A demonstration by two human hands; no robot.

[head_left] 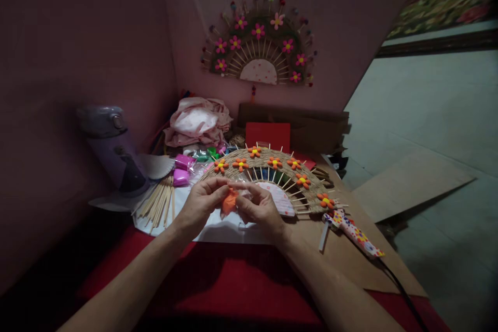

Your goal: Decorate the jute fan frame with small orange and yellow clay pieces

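Note:
Over the front of the table, my left hand (pixel 204 202) and my right hand (pixel 260 208) meet with fingers bent. Between them is a soft orange lump of clay (pixel 229 200) in a clear plastic wrapper, pinched by both hands. Just behind lies a half-round fan (pixel 257 157) of wound twine and thin sticks, with orange flowers along its band. The fan's pale, patterned centre (pixel 280 198) is partly covered by my right hand.
Left of my hands are loose sticks (pixel 157 202), pink clay packets (pixel 181 176) and a purple flask (pixel 114 150). At right a patterned glue gun (pixel 356 233) trails a black cord over brown cardboard (pixel 322 264). A finished-looking fan (pixel 259 44) hangs on the wall.

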